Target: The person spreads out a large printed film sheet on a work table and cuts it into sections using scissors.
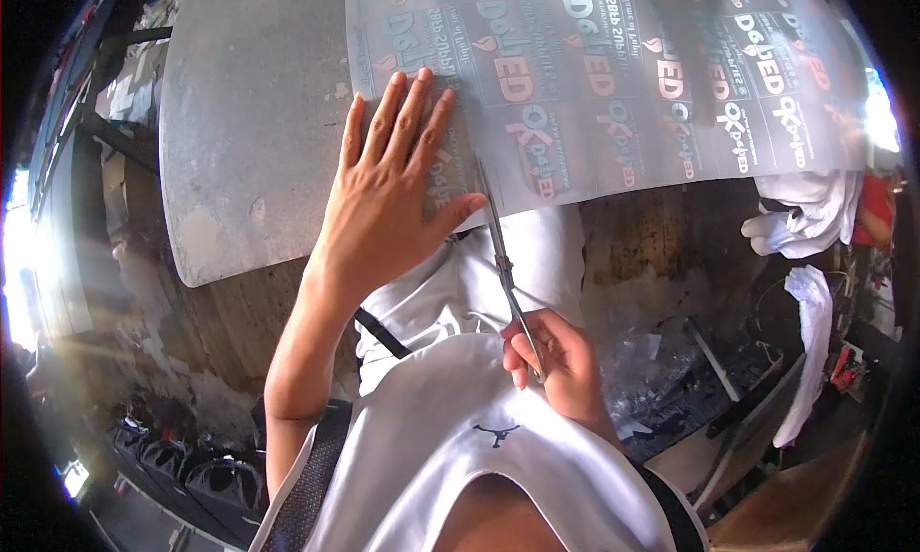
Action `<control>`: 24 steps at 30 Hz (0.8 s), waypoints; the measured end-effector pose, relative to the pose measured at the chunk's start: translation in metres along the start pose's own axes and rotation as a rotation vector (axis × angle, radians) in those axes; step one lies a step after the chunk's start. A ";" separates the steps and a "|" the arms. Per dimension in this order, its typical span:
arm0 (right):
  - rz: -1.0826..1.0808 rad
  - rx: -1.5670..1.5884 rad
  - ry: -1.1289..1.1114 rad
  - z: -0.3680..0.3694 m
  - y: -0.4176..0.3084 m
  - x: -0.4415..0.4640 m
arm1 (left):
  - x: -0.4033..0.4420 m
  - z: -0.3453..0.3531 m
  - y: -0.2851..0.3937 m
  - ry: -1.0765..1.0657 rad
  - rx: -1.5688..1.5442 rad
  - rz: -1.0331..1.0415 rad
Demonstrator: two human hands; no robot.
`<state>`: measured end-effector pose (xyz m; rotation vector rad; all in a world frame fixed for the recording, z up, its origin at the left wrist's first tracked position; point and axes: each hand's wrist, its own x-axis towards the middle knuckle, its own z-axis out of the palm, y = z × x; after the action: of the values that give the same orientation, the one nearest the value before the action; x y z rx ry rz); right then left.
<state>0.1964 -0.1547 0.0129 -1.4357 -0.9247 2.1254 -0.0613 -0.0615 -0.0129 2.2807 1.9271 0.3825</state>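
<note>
A translucent printed sheet (623, 73), covered in repeated rows of lettering, takes up the upper right and lies over part of the grey worktop (240, 121). The lettering reads mirrored in places. The worktop shows bare and scuffed at the left, its near corner rounded. A white shirt (402, 447) fills the foreground. To the right, beyond the sheet's near edge, lies a bunched white cloth (815, 207).

The left hand (388, 173) rests palm down on the sheet's left part, its fingers straight, slightly spread and gripping nothing, the thumb pointing right. The right hand (561, 356), nearer the body, has its fingers curled around the handles of metal scissors (504, 268). Their blades point away from the body and meet the sheet just beside the left thumb; whether one passes beneath is unclear.
</note>
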 end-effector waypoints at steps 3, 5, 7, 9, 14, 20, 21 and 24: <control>0.021 -0.040 0.007 0.001 -0.009 -0.002 | 0.001 -0.001 0.000 0.000 -0.025 -0.001; 0.033 -0.036 0.017 0.003 -0.014 -0.002 | 0.002 -0.004 0.001 -0.042 -0.004 -0.012; 0.045 -0.032 0.027 0.004 -0.016 0.000 | 0.001 -0.005 0.001 -0.038 -0.013 -0.010; 0.022 -0.016 0.004 0.004 -0.015 0.005 | 0.001 -0.005 0.000 -0.034 -0.020 -0.010; -0.010 0.042 -0.007 0.008 -0.015 0.013 | 0.001 -0.003 0.001 -0.041 -0.051 -0.019; -0.037 0.060 -0.005 0.010 -0.018 0.021 | 0.002 -0.003 0.002 -0.052 -0.062 -0.020; -0.050 0.056 -0.007 0.010 -0.017 0.021 | 0.001 -0.003 0.003 -0.052 -0.063 -0.020; -0.044 0.066 -0.002 0.012 -0.023 0.022 | 0.003 -0.007 0.005 -0.024 -0.090 -0.010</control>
<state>0.1763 -0.1279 0.0181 -1.3684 -0.8702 2.1064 -0.0583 -0.0603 -0.0043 2.2091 1.8694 0.4291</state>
